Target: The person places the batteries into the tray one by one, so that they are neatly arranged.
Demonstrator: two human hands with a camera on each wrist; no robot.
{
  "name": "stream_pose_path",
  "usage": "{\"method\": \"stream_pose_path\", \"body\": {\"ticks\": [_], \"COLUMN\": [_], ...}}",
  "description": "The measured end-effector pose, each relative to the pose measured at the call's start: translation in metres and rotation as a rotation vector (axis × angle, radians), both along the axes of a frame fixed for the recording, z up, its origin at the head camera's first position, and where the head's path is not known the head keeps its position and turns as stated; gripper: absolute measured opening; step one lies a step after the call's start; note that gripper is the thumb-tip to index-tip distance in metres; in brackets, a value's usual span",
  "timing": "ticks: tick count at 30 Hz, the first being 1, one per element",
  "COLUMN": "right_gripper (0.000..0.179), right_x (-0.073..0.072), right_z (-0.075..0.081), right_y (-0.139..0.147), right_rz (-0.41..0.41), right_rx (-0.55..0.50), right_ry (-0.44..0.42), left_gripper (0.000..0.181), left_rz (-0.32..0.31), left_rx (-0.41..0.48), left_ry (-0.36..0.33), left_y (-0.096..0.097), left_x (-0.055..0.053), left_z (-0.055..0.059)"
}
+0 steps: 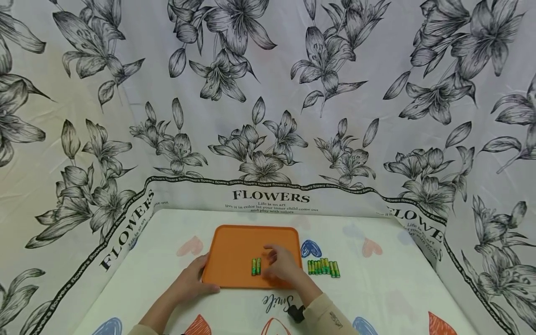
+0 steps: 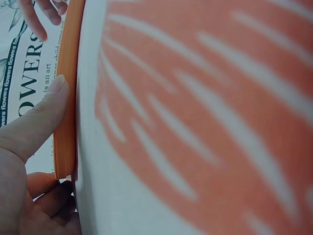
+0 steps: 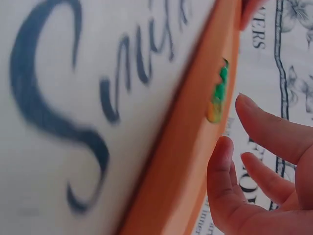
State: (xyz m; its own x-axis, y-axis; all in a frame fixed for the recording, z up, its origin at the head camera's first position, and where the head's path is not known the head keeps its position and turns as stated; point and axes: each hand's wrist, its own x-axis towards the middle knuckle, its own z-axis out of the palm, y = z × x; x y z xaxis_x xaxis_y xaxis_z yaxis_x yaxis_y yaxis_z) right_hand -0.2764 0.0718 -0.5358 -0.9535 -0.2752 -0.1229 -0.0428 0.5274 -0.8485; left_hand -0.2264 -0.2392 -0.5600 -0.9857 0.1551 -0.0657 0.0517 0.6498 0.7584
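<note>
Probably best to pinch the likely light, stiff batteries (image 1: 253, 267) on tray (image 1: 230, 251) and worktop (image 1: 364, 298) mid-length, given an empty right hand (image 1: 281, 265) with parted fingers and a left hand (image 1: 193, 280) gripping the tray.

The white, heart-printed tabletop (image 1: 398, 284) bears 1 orange tray (image 1: 230, 258) and, just right, a row of green-yellow batteries (image 1: 323, 266).

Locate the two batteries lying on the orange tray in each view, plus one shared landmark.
Head: below picture centre, on the tray's near half, just left of the right hand: batteries.
Left wrist: not in it.
Right wrist: right of centre, upper half, a green-and-yellow patch; can't separate the two.
Shared landmark: the orange tray, a narrow upright strip in left wrist, a diagonal band in right wrist.
</note>
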Motion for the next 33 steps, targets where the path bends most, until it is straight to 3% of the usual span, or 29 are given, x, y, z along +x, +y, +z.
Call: {"method": "stream_pose_path", "body": {"ticks": [16, 22, 33], "right_gripper": [0.064, 0.061, 0.06], "right_x": [0.004, 0.005, 0.013], "right_z": [0.031, 0.035, 0.036], "right_y": [0.055, 0.077, 0.117], "right_rz": [-0.018, -0.089, -0.22], "right_rx": [-0.006, -0.007, 0.028], "right_ry": [0.15, 0.179, 0.145], "left_gripper": [0.118, 0.118, 0.119], "left_rz": [0.009, 0.003, 0.001], "left_rx": [-0.037, -0.048, -0.041], "left_ry": [0.004, 0.021, 0.01], "left_y": [0.001, 0.0, 0.0], "left_x": [0.001, 0.002, 0.001], "left_z": [0.002, 0.002, 0.001]}}
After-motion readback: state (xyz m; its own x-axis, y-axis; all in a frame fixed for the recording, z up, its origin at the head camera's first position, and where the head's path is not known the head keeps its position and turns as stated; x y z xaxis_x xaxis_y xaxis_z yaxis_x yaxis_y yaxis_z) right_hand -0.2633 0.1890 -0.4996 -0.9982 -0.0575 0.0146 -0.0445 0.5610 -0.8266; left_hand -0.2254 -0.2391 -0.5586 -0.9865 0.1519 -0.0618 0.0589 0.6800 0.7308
